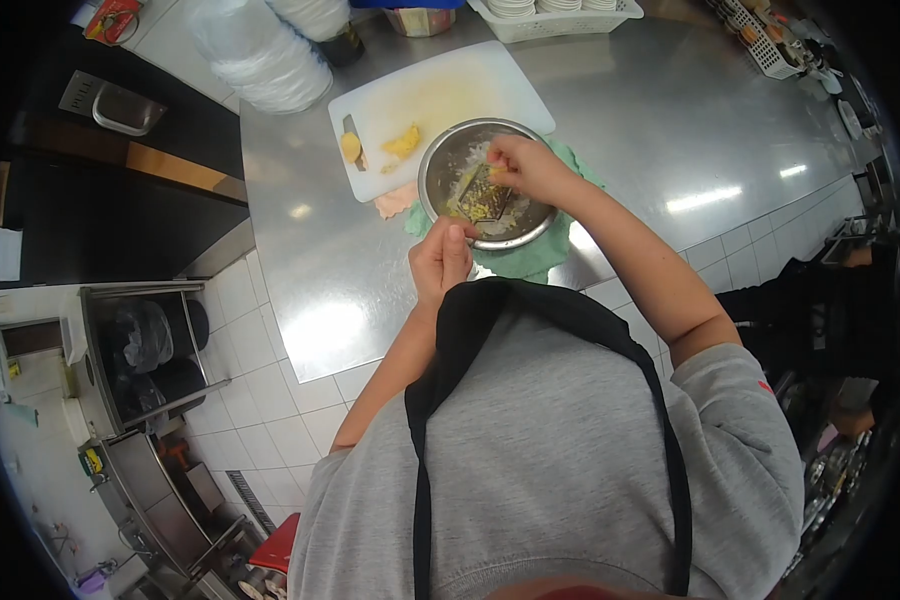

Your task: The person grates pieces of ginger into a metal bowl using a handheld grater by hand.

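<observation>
A steel bowl (432, 190) holds pale, whitish shreds, and a flat metal grater (485, 196) with yellow gratings on it lies across the inside. My left hand (443, 262) is closed at the bowl's near rim, around the grater's near end; its grip is partly hidden. Over the grater's far side, my right hand (532, 168) pinches a small yellow piece that looks like peeled ginger, mostly covered by the fingers. More yellow ginger (402, 143) lies on the white cutting board (450, 85) to the left, beside a round yellow slice (351, 147) near the board's handle hole.
A green cloth (530, 262) lies under the bowl on the steel table (650, 130). Stacked plastic containers (260, 60) stand at the back left, and a white basket (560, 27) of lids at the back. A dark-clothed person (810, 315) is at the right.
</observation>
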A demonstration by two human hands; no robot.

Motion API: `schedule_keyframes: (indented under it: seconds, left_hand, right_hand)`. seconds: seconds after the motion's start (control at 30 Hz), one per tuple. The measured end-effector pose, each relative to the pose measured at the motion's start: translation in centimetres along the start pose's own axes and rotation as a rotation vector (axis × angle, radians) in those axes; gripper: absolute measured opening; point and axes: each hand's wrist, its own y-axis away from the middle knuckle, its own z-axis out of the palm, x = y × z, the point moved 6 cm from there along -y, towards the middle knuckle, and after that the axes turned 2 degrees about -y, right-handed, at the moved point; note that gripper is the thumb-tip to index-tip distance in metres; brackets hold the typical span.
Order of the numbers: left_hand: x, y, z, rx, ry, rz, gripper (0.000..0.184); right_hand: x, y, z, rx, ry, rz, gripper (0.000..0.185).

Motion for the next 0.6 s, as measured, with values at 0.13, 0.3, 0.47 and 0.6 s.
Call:
schedule_keyframes:
  seconds: [0.13, 0.3, 0.47, 0.6]
  left_hand:
    - [0.1, 0.1, 0.0, -0.004, -0.014, -0.018, 0.038]
    - [-0.2, 0.2, -0.1, 0.000, -0.001, -0.001, 0.037]
    - [-0.4, 0.3, 0.1, 0.001, 0.004, -0.028, 0.037]
    - [-0.1, 0.2, 0.0, 0.007, 0.006, -0.007, 0.037]
  right_hand:
    - [-0.3, 0.5, 1.8, -0.111, -0.419, 0.104, 0.020]
    - [-0.5, 0.5, 1.3, 0.033, -0.066, -0.090, 0.023]
    - [-1.5, 1.0, 1.5, -0.020, -0.123, -0.069, 0.023]
    - [0.0, -0.5, 1.3, 0.044, 0.033, 0.050, 0.024]
